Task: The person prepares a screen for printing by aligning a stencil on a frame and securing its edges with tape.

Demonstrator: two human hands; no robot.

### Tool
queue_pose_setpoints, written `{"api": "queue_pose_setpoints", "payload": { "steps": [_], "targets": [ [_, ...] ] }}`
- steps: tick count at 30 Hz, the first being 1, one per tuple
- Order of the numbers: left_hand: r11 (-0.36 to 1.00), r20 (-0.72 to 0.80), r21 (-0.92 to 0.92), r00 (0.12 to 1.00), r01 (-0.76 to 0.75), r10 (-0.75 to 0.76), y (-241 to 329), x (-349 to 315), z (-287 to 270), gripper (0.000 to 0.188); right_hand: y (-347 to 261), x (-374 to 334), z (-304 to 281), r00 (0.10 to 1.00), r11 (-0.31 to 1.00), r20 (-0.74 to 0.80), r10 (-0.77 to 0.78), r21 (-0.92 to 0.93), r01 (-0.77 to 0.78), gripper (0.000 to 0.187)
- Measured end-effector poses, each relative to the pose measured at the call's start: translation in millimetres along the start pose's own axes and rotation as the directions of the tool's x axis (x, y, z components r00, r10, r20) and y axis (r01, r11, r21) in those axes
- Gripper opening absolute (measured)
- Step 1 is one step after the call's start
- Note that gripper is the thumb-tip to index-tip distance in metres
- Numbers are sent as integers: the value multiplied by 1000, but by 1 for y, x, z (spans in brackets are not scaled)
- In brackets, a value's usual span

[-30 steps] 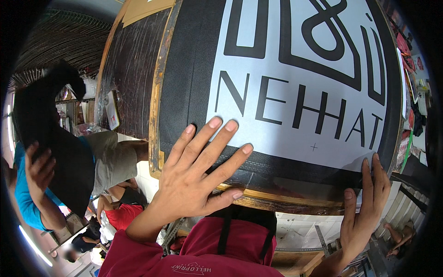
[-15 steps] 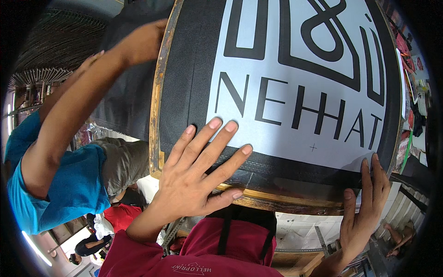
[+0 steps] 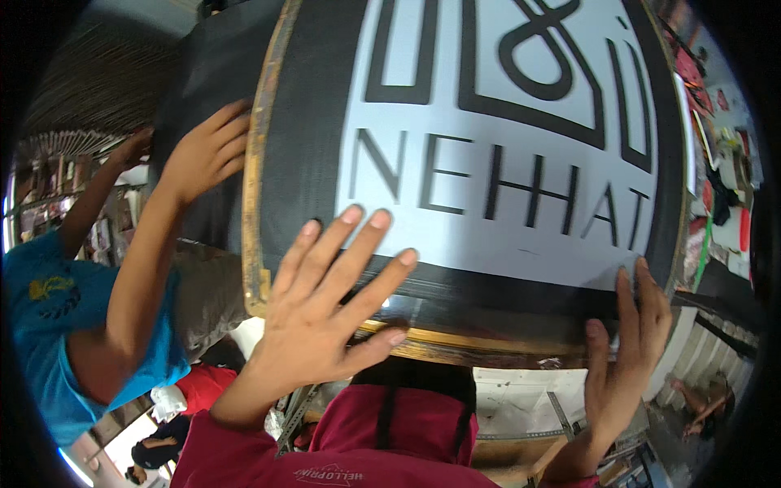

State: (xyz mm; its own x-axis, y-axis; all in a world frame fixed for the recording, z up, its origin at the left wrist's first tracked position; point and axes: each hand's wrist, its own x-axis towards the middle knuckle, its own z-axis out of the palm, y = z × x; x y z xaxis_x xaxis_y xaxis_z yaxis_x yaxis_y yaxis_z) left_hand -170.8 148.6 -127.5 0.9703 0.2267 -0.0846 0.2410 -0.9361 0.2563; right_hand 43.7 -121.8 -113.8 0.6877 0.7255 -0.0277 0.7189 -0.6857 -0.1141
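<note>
Hands lie flat and spread, clamped on nothing: left hand (image 3: 325, 313) at 7 o'clock on the screen-printing frame (image 3: 488, 163), right hand (image 3: 626, 358) at its 5 o'clock corner. Its black mesh looks taut but tearable, so the stiff wooden rim (image 3: 254, 203) seems the safer hold. A co-worker's hand (image 3: 203, 154) presses at 9 o'clock.

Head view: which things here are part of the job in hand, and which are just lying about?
In hand:
- framed mesh screen with the pale printed panel
- left hand, flat on its lower edge
- right hand, fingers on the lower right corner
- co-worker's hand, pressing the left side

Lying about:
- red and pale clutter at the right
</note>
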Motion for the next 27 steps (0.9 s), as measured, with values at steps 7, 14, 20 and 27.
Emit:
{"api": "queue_pose_setpoints", "payload": {
  "steps": [7,14,20,27],
  "targets": [
    [999,-5,47,1000,24,-23,8,-3,2,79,23,-3,12,992,980,-124,-32,192,56,55],
    [997,13,61,998,53,-54,8,-3,1,80,33,8,9,951,939,-22,-308,154,308,67],
    [990,-25,77,993,120,-118,11,-5,1,76,44,14,15,941,933,63,-332,171,317,70],
    [983,-54,47,983,175,-173,8,-9,7,69,47,13,19,944,934,73,-323,183,305,67]
  ]
}}
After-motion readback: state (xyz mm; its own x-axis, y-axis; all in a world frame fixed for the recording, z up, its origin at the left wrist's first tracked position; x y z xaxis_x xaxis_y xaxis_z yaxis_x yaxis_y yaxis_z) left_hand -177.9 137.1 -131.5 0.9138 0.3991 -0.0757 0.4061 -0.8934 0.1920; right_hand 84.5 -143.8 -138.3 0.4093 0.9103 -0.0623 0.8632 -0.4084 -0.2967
